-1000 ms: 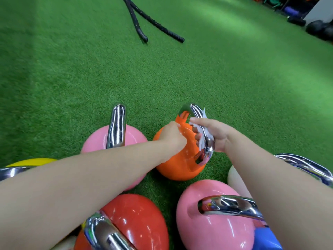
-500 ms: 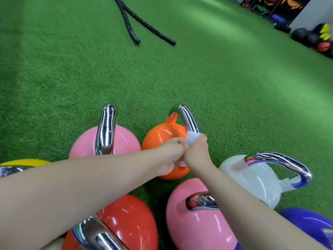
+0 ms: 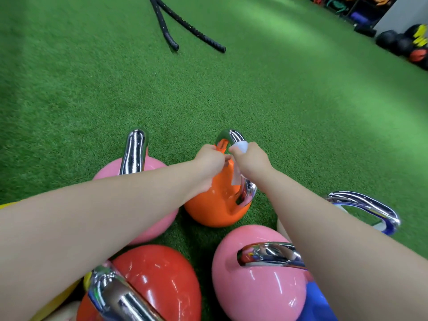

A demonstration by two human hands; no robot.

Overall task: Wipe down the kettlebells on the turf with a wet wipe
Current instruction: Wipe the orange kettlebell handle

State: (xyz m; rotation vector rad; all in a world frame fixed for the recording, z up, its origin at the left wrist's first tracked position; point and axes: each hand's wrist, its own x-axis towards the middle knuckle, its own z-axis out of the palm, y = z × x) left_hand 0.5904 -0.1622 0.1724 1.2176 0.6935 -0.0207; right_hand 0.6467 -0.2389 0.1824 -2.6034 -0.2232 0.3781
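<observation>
An orange kettlebell (image 3: pixel 215 205) with a chrome handle lies tilted toward me on the green turf (image 3: pixel 278 107). My right hand (image 3: pixel 249 158) grips a white wet wipe (image 3: pixel 240 145) wrapped round the upper part of that handle; a strip of the wipe hangs down beside the handle. My left hand (image 3: pixel 209 158) is curled at the far, orange base of the handle, steadying the bell. Around it stand a pink kettlebell (image 3: pixel 150 163) on the left, a red one (image 3: pixel 157 281) and another pink one (image 3: pixel 257 286) in front.
A white kettlebell's chrome handle (image 3: pixel 366 205) shows at the right, a blue one (image 3: pixel 317 302) at the bottom right, a yellow one (image 3: pixel 53 302) at the bottom left. Two black battle ropes (image 3: pixel 185 24) lie on the turf ahead. Dark balls (image 3: pixel 400 42) and racks sit at the far right.
The right hand with the wipe has slid from the lower handle up to its top. The left hand has moved up to the handle's far base, and the orange bell tilts more toward me.
</observation>
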